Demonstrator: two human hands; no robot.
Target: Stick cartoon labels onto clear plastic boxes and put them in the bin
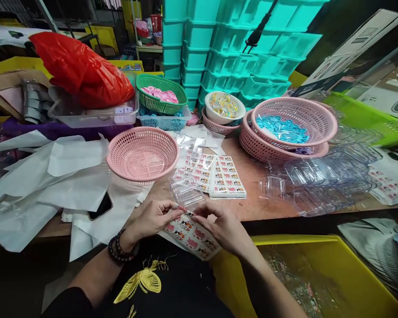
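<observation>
A sheet of cartoon cat stickers (192, 236) hangs over the table's front edge, between my two hands. My left hand (157, 216) pinches its upper left edge between thumb and fingers. At the upper right of the same sheet, my right hand (219, 223) has thumb and forefinger closed on it. Just beyond my fingers lie clear plastic blister shells (187, 187). A stack of similar sticker sheets (228, 176) rests on the table behind them. The fingertips partly cover the top row of the held sheet.
A pink basket (142, 154) stands left of the stickers, beside white backing papers (76, 194) and a phone (101, 206). To the right are a basket of blue pieces (281, 128) and piled clear shells (325, 176). Teal bins (232, 48) rise behind; a yellow bin (301, 274) sits below.
</observation>
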